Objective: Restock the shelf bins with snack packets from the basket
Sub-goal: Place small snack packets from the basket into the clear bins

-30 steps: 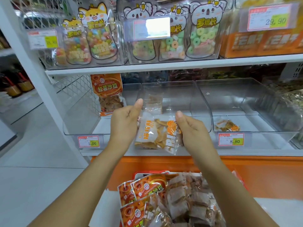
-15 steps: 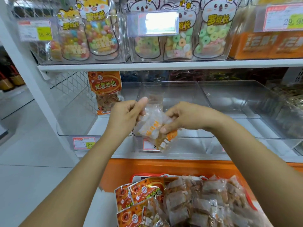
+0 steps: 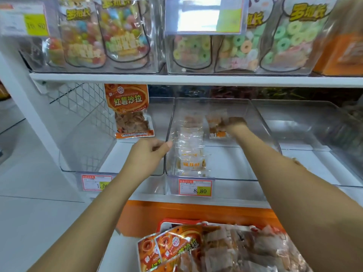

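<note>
White shelving (image 3: 196,80) fills my view. On it stand clear, hard plastic bins with glossy walls. The middle bin (image 3: 225,185) holds small crinkly see-through snack packets printed in orange. One packet (image 3: 191,163) lies near the front wall, with pale shapes behind it that may be more packets or glare. Below, the basket (image 3: 167,222) shows only a red rim under a heap of shiny packets (image 3: 235,252) and is cut off by the frame. An orange pouch (image 3: 129,112) stands upright in the left bin (image 3: 88,150). My right hand (image 3: 234,123) is blurred deep in the middle bin against another snack packet (image 3: 215,128), and I cannot tell its grasp. My left hand (image 3: 149,152) is curled, thumb touching that bin's left wall. I cannot tell whether it pinches the wall.
</note>
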{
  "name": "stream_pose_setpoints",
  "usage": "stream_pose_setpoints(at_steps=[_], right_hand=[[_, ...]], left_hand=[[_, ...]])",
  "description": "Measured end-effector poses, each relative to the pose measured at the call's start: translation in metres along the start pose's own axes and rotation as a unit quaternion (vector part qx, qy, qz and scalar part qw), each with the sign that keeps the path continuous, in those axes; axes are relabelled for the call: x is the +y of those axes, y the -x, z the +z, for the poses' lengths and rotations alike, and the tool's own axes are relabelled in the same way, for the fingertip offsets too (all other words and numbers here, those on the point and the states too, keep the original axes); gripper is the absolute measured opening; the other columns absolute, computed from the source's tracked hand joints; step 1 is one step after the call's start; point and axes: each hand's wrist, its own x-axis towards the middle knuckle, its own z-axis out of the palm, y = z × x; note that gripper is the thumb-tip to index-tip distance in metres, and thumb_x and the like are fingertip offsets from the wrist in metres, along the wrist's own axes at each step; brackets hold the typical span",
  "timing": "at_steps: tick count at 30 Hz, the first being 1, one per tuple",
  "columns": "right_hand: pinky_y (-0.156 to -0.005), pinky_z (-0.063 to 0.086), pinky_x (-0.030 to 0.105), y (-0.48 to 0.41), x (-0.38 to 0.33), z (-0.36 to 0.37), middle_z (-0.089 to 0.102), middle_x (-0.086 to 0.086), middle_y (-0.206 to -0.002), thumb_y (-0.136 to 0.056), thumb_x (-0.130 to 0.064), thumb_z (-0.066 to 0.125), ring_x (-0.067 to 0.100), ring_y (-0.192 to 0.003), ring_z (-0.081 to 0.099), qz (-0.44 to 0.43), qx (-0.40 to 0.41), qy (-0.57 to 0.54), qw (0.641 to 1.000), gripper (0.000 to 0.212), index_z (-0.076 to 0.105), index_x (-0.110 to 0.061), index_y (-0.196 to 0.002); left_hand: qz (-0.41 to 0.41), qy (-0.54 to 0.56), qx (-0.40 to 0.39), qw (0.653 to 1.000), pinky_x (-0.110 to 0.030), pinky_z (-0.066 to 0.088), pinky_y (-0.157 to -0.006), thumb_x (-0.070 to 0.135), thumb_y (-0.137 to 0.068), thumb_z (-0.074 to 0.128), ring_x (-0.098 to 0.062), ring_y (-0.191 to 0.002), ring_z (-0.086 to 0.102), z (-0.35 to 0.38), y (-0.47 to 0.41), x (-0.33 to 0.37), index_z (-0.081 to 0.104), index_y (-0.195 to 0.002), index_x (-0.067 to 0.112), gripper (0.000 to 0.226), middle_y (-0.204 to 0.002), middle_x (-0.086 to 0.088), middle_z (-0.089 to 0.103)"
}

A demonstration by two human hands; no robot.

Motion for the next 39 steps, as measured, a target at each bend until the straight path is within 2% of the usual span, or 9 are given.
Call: stream_pose_setpoints(at_steps=[3,7,11,14,20,26,28,34,39], right_hand=[[-0.094,0.044,0.031,-0.015,0.004,0.017,0.061,0.013,-0.123,-0.089,-0.037,0.063,0.028,-0.115,0.057,0.019,0.015,-0.1,0.995,0.043,0.061,-0.004,-0.118],[-0.076,0.047,0.03,-0.038,0.02,0.036,0.065,0.012,-0.097,-0.08,-0.042,0.072,0.026,-0.088,0.061,0.065,0.037,-0.152,0.986,0.037,0.059,-0.008,-0.077],[-0.092,0.052,0.039,-0.067,0.025,0.049,0.061,0.016,-0.124,-0.06,-0.054,0.083,0.029,-0.11,0.062,0.096,0.062,-0.258,0.959,0.104,0.041,0.004,-0.134],[-0.089,0.055,0.037,-0.07,0.013,0.05,0.067,0.012,-0.113,-0.061,-0.048,0.085,0.026,-0.099,0.067,0.08,0.034,-0.275,0.958,0.085,0.054,0.002,-0.122],[-0.083,0.052,0.028,-0.046,-0.002,0.041,0.065,0.011,-0.11,-0.074,-0.046,0.077,0.023,-0.092,0.064,0.079,0.01,-0.231,0.97,0.069,0.054,0.001,-0.119],[-0.067,0.052,0.026,-0.018,-0.012,0.014,0.061,0.007,-0.09,-0.082,-0.038,0.068,0.016,-0.062,0.06,0.079,-0.013,-0.135,0.988,0.037,0.059,-0.004,-0.095],[-0.074,0.053,0.028,-0.004,-0.012,0.003,0.058,0.008,-0.083,-0.085,-0.035,0.066,0.021,-0.071,0.059,0.051,-0.044,-0.11,0.992,0.033,0.056,-0.005,-0.094],[-0.047,0.042,0.02,0.056,0.004,-0.023,0.057,0.003,-0.058,-0.093,-0.036,0.059,0.013,-0.049,0.05,-0.045,-0.281,-0.053,0.957,0.033,0.053,-0.01,-0.073],[-0.06,0.04,0.028,0.103,0.015,-0.044,0.052,0.001,-0.059,-0.092,-0.045,0.057,0.015,-0.054,0.043,-0.169,-0.239,0.048,0.955,0.04,0.051,-0.013,-0.069]], left_hand=[[-0.009,0.019,-0.008,1.0,-0.036,0.053,-0.088,0.041,-0.091,0.056,-0.006,-0.081,0.064,-0.001,-0.001,-0.001,0.073,-0.094,0.018,0.029,-0.078,0.01,0.068],[-0.024,0.041,-0.008,0.999,-0.037,0.053,-0.088,0.041,-0.09,0.057,-0.008,-0.082,0.065,-0.001,-0.001,0.0,0.074,-0.092,0.02,0.027,-0.08,0.009,0.07],[-0.026,0.046,0.001,0.999,-0.038,0.053,-0.088,0.039,-0.09,0.058,-0.01,-0.083,0.065,0.0,0.001,0.002,0.074,-0.096,0.018,0.028,-0.081,0.006,0.07],[-0.026,0.046,0.003,0.999,-0.037,0.053,-0.089,0.037,-0.091,0.057,-0.009,-0.084,0.065,0.001,0.001,0.002,0.074,-0.099,0.016,0.027,-0.083,0.006,0.07],[-0.022,0.039,0.002,0.999,-0.034,0.053,-0.085,0.038,-0.092,0.056,-0.012,-0.083,0.065,0.0,0.001,0.002,0.073,-0.099,0.016,0.029,-0.083,0.0,0.071],[-0.018,0.031,0.004,0.999,-0.041,0.052,-0.085,0.037,-0.093,0.055,-0.026,-0.086,0.066,0.001,0.003,0.003,0.073,-0.092,0.012,0.03,-0.086,-0.016,0.07],[-0.016,0.031,0.003,0.999,-0.041,0.053,-0.085,0.036,-0.093,0.056,-0.024,-0.085,0.066,0.0,0.002,0.003,0.073,-0.093,0.012,0.03,-0.085,-0.014,0.07],[-0.003,0.018,0.009,1.0,-0.039,0.053,-0.082,0.035,-0.094,0.055,-0.022,-0.081,0.065,0.002,0.003,0.002,0.073,-0.093,0.009,0.032,-0.082,-0.011,0.071],[0.068,0.007,0.131,0.989,-0.025,0.044,-0.068,0.027,-0.087,0.067,-0.01,-0.078,0.056,0.005,0.007,0.006,0.061,-0.105,0.016,0.022,-0.092,0.005,0.061]])
